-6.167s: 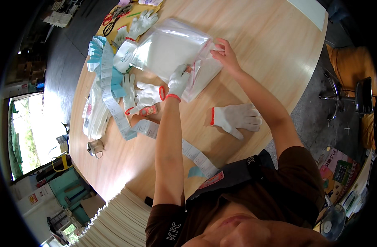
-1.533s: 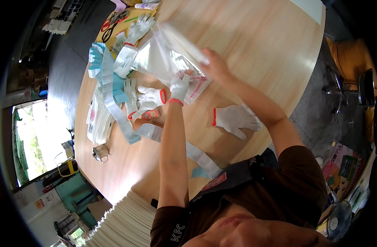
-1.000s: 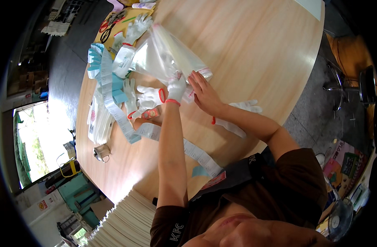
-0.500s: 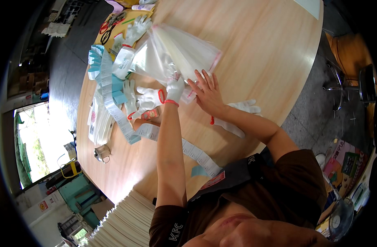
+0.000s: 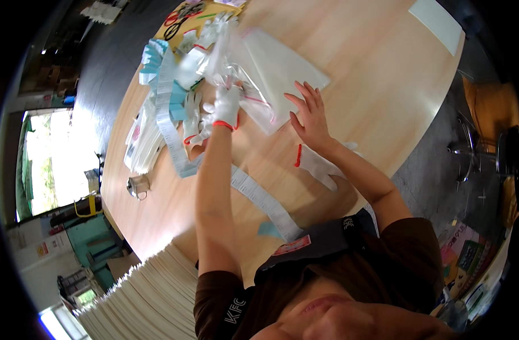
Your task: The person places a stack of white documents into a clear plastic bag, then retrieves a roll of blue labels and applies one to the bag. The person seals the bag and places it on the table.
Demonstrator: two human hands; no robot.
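Note:
My left hand (image 5: pixel 227 103) wears a white knit glove with a red cuff. Its fingers are closed on a transparent plastic bag (image 5: pixel 217 63), lifted at one end. More flat transparent bags (image 5: pixel 290 65) lie just right of it on the table. My bare right hand (image 5: pixel 309 113) hovers over the table near those bags, fingers stretched out, holding nothing. Under the right forearm rests a white glove (image 5: pixel 316 165) with a red cuff. Beside my left hand lie other white gloves (image 5: pixel 191 115), partly covered by it. A blurred white packet (image 5: pixel 189 69) sits farther back.
A long strip of printed labels (image 5: pixel 263 205) winds across the wooden table (image 5: pixel 378 73). At left are stacked packaged gloves (image 5: pixel 142 144) and a metal cup (image 5: pixel 138 186). Scissors (image 5: pixel 174 25) lie on yellow material at the back. A tall paper stack (image 5: pixel 152 294) stands at near left.
My left hand has moved left, pulling a bag away from the other bags. My right hand has lifted off the bags and shifted right. The view has turned slightly.

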